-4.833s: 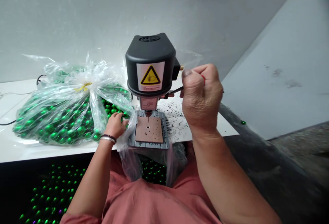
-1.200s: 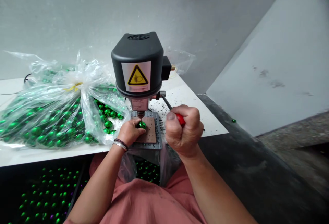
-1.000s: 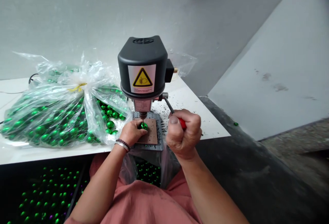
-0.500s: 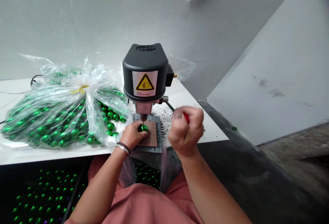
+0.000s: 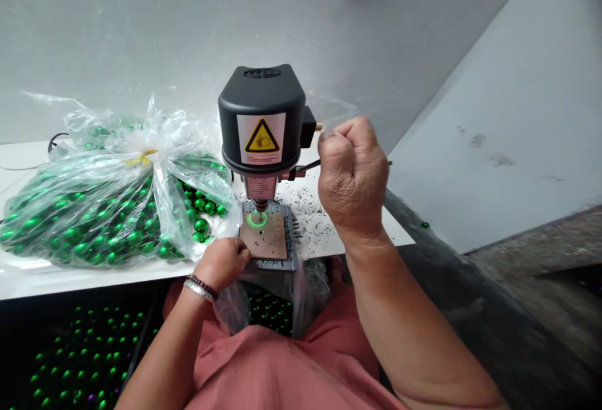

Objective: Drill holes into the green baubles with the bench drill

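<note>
A black bench drill press with a yellow warning label stands at the table edge. My right hand is closed around the end of its feed lever, to the right of the motor housing; the fist hides the knob. Under the chuck, a blurred bright green ring surrounds the thin bit, over a brown board with a small dark hole. My left hand is at the board's front left corner, fingers curled in; whatever they may hold is hidden.
A tied clear plastic bag of shiny green balls lies left, with loose balls at its opening. Dark shavings litter the white table. Below are more green balls in plastic. One ball is on the floor.
My right hand has swung the lever upward. My left hand has left the green ball under the bit and drawn back toward me; a blurred green ring now shows around the bit.
</note>
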A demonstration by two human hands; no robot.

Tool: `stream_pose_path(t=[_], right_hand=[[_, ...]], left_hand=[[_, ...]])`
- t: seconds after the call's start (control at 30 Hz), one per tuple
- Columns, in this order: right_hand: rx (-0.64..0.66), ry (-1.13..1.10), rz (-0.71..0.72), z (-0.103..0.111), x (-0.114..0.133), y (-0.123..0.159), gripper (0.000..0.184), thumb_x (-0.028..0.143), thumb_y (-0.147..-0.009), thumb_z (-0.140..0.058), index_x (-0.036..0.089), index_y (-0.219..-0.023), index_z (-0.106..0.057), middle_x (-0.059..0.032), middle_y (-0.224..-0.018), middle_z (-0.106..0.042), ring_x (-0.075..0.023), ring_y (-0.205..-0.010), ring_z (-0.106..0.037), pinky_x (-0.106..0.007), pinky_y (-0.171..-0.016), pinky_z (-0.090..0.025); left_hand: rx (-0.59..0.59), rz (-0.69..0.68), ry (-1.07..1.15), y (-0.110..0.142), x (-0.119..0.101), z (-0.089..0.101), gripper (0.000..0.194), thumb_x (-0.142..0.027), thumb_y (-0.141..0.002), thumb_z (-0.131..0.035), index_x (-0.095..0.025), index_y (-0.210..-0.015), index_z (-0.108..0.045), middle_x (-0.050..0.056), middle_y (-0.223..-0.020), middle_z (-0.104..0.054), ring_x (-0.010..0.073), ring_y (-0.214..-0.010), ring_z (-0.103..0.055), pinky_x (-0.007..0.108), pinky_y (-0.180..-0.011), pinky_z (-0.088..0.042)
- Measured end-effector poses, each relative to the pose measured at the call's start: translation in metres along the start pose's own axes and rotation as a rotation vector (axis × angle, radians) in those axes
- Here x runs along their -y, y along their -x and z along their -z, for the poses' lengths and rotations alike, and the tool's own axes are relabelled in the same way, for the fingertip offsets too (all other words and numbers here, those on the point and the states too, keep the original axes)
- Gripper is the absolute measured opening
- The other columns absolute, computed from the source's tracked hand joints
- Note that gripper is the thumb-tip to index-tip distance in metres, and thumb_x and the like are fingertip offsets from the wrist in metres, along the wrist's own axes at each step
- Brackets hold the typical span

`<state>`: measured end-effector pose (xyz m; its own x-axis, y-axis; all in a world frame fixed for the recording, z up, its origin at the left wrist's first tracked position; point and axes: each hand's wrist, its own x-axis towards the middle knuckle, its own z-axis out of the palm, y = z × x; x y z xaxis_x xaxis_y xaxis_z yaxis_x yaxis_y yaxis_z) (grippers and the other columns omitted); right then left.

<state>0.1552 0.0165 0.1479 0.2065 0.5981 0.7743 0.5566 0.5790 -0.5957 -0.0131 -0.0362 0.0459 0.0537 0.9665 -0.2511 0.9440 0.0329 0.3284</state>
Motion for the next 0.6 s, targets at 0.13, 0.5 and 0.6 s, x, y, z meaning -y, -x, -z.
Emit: stream_pose_path(t=[0.13, 0.5, 0.6], right_hand=[[0.07, 0.08, -0.043, 0.002, 0.002, -0.013, 0.022, 0.025, -0.085, -0.037, 0.017, -0.064, -0.039, 0.0046, -0.057, -0.034, -0.0054, -0.055, -0.036, -0.023, -0.061, -0.035], [0.388, 0.287, -0.132, 0.003, 0.0, -0.053, 0.031, 0.036, -0.087, -0.03, 0.019, -0.072, -0.051, 0.0006, -0.059, -0.046, -0.0088, -0.053, -0.036, -0.023, -0.056, -0.028], [0.414, 0.291, -0.145, -0.001, -0.001, -0.06, 0.035, 0.036, -0.087, -0.027, 0.02, -0.077, -0.056, -0.0025, -0.068, -0.056, -0.0107, -0.058, -0.044, -0.024, -0.058, -0.031]], left_hand=[[-0.039, -0.006, 0.031, 0.013, 0.003, 0.007, 0.031, -0.024, -0.08, -0.038, -0.017, -0.071, -0.067, 0.007, -0.069, -0.066, 0.0139, -0.061, -0.055, 0.025, -0.057, -0.031], [-0.27, -0.166, 0.309, 0.08, -0.004, 0.052, 0.029, -0.043, -0.08, -0.045, -0.024, -0.081, -0.068, 0.002, -0.082, -0.07, 0.0148, -0.075, -0.063, 0.02, -0.067, -0.048], [-0.172, -0.384, 0.349, 0.094, -0.021, 0.052, 0.024, -0.041, -0.077, -0.05, -0.029, -0.087, -0.069, 0.001, -0.081, -0.071, 0.0138, -0.072, -0.064, 0.018, -0.064, -0.051]])
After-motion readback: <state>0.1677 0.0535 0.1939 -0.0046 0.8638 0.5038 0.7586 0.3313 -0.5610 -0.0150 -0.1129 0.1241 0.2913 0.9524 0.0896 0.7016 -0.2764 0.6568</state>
